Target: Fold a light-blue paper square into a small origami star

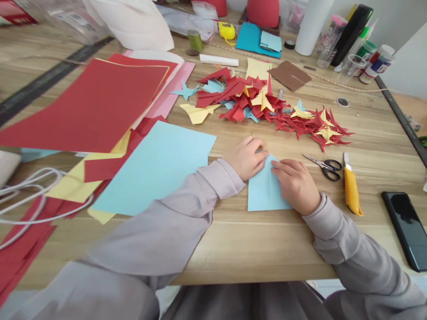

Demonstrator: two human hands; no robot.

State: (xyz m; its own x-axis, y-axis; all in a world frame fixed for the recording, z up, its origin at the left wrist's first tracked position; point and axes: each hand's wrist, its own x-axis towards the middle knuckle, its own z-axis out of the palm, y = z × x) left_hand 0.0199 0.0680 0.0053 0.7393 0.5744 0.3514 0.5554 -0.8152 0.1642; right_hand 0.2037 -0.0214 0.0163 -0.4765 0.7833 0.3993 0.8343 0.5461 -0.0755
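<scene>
A light-blue sheet of paper [263, 195] with a crease down it lies on the table in front of me, its top coming to a folded point. At its upper left edge, my left hand [245, 159] has its fingers curled and closed on the paper. My right hand [298, 184] is closed at the upper right edge, thumb and fingers together on the paper. Part of the right side is hidden under that hand. To the left, under my left sleeve, rests a larger light-blue sheet [160, 166].
Scissors [327, 166], a yellow utility knife [352, 189] and a phone [405, 231] lie to the right. Beyond my hands is a heap of folded paper shapes [247, 95]. Red sheets [100, 104] are stacked left, near a white cable [43, 195]. Bottles [378, 66] stand back right.
</scene>
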